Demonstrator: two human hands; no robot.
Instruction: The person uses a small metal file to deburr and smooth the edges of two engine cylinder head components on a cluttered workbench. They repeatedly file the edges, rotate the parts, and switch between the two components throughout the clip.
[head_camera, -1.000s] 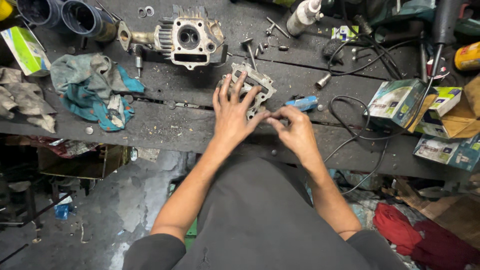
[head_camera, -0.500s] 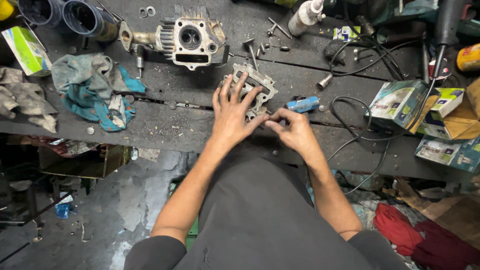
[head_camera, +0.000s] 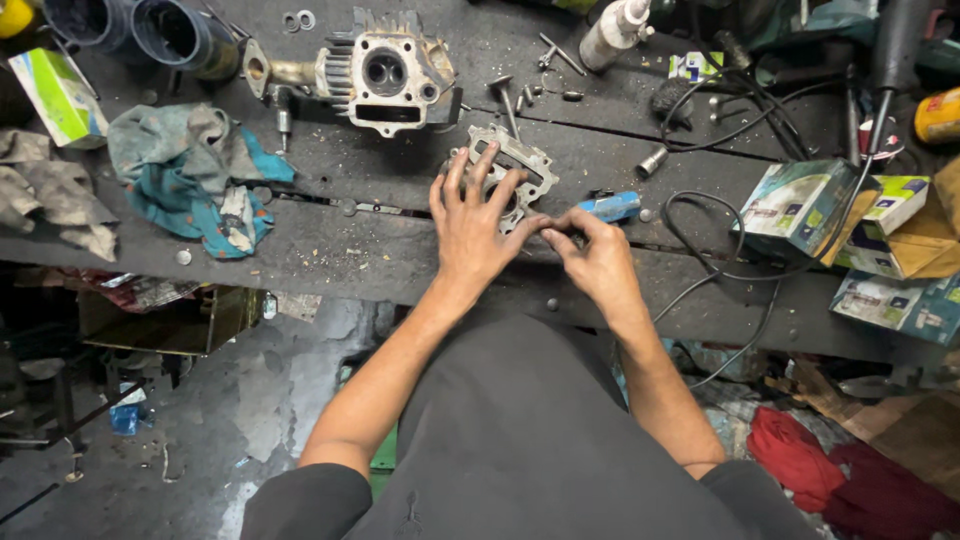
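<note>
My left hand (head_camera: 477, 222) lies flat with spread fingers on a thin grey metal gasket plate (head_camera: 528, 158) on the dark workbench, pressing it down. My right hand (head_camera: 592, 258) is just right of it, fingers pinched together at the plate's lower right edge; whatever small thing is between the fingertips is too small to make out. A blue cylindrical tool (head_camera: 608, 207) lies just beyond my right hand. An engine cylinder head (head_camera: 392, 78) stands farther back on the bench.
Crumpled rags (head_camera: 190, 170) lie at the left, with dark cups (head_camera: 180, 30) behind. Loose bolts and a valve (head_camera: 505, 98) are scattered behind the plate. Black cables (head_camera: 745, 110), a white bottle (head_camera: 615, 30) and cardboard boxes (head_camera: 815, 200) crowd the right side.
Both hands stay on the gasket plate. My right fingertips have closed in toward my left thumb at the plate's edge.
</note>
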